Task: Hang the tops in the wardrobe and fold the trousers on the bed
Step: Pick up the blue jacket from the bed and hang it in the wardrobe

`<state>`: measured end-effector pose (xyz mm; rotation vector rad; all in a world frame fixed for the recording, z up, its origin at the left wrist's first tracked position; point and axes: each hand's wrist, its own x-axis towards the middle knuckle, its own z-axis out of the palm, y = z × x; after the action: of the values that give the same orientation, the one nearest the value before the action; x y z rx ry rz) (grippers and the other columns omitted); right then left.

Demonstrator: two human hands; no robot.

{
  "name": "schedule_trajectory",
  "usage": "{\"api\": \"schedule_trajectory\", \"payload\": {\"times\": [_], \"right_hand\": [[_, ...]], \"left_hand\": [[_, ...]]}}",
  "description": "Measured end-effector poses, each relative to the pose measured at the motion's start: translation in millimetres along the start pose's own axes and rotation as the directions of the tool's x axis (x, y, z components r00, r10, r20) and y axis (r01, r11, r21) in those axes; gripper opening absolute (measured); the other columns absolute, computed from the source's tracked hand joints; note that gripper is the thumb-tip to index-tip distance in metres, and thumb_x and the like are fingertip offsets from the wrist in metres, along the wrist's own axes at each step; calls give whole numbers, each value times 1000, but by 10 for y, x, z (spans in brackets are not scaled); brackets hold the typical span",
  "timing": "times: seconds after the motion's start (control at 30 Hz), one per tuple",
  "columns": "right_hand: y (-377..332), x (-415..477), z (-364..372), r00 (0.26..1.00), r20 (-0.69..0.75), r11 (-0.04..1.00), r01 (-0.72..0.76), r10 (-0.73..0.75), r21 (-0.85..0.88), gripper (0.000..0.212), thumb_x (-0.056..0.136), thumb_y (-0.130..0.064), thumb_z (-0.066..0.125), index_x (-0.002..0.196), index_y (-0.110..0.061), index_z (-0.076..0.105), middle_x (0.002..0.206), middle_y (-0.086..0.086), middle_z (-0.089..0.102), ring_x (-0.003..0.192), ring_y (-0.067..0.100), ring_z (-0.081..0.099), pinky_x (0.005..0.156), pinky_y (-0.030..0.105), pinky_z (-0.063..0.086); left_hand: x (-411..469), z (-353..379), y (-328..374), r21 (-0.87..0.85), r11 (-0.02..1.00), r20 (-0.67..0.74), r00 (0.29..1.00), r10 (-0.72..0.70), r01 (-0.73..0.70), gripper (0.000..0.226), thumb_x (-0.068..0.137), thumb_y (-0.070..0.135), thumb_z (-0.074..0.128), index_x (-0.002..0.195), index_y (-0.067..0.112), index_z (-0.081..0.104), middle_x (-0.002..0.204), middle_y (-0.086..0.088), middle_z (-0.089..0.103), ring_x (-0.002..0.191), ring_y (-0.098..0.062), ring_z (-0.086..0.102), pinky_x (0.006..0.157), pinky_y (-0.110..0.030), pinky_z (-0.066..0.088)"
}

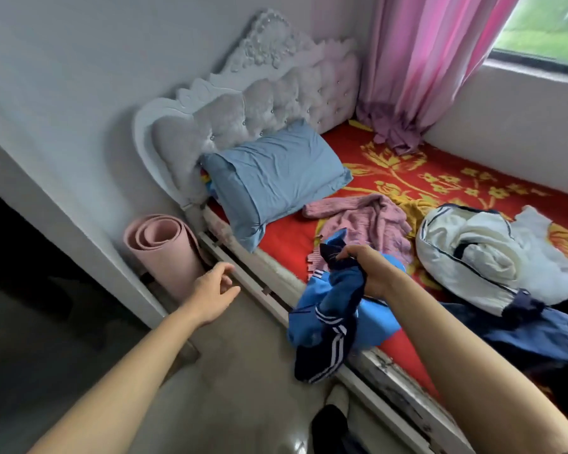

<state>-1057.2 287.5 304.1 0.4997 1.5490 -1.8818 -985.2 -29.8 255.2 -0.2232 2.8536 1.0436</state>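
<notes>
At the bed (286,244) edge, a blue striped top (328,309) is held bunched.
It is gripped by the right hand (371,270); the left hand (215,286) is empty, fingers loose. It is best shaken open before hanging.

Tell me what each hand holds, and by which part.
The right hand grips the blue-and-navy striped garment by a bunched navy part near its top; the rest hangs down. The left hand holds nothing.
</notes>
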Motion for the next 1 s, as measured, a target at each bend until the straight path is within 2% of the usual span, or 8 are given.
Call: {"api": "schedule_trajectory", "payload": {"times": [0.17,0.3,0.4,0.5,0.63,0.73,0.93,1.0], "right_hand": [[-49,-733,577,988,140,982,86,-62,-171,17,62,-6,56,79,-6,60,74,16,58,59,27,59,57,30,49],[-273,-1059,949,969,245,901,143,-42,-410,34,53,-2,54,86,1,63,70,15,64,54,24,63,51,25,52],[-354,-1088,1246,949,314,833,201,-35,-515,17,65,3,50,71,-1,65,64,12,64,52,22,62,50,23,51],[-326,-838,1371,914,392,713,347,-110,-609,28,67,-2,60,93,4,69,80,17,70,67,24,67,61,27,54],[-66,-311,1638,831,546,218,555,-104,-803,23,79,-14,82,98,-16,70,85,-1,70,77,12,63,73,27,49],[360,85,2095,793,589,-61,588,-154,-807,22,79,-12,73,101,-11,70,85,8,67,83,26,62,69,26,38],[937,434,3139,771,590,97,623,-239,-776,22,88,-19,58,102,-7,69,105,21,70,100,42,63,73,38,46],[1005,361,3499,742,637,143,668,-210,-730,25,93,-26,53,103,-9,69,106,21,70,101,43,63,76,39,47]], "left_hand": [[-286,-43,17,63,997,71,996,50,-54,118,73,46,83,158,26,4,152,-13,25,144,-29,27,119,-42,26],[-514,-36,316,-90,984,80,983,163,-155,152,43,64,87,156,33,-11,159,-16,1,148,-28,4,121,-44,12],[-613,-100,336,-421,887,-20,979,202,-192,89,52,42,84,132,13,57,130,-16,55,121,-24,50,111,-49,40],[-693,-336,145,-589,807,-290,945,-153,-50,13,77,10,71,90,13,70,85,1,70,87,-17,62,81,-35,55],[-896,-981,-169,-501,864,-638,651,-411,55,32,79,-10,48,100,0,70,90,-8,69,88,-28,64,75,-30,47],[-1120,-1404,-157,-496,868,-720,559,-412,0,29,73,-16,41,78,7,59,70,3,53,66,-13,52,61,-24,38],[-1692,-1925,-427,-564,826,-798,261,-542,-8,29,74,-9,37,83,10,56,72,6,50,61,-2,42,58,-14,39],[-2018,-2039,-733,-542,833,-796,251,-550,108,30,74,-11,39,86,12,55,75,3,54,66,-10,46,60,-20,41]]}}
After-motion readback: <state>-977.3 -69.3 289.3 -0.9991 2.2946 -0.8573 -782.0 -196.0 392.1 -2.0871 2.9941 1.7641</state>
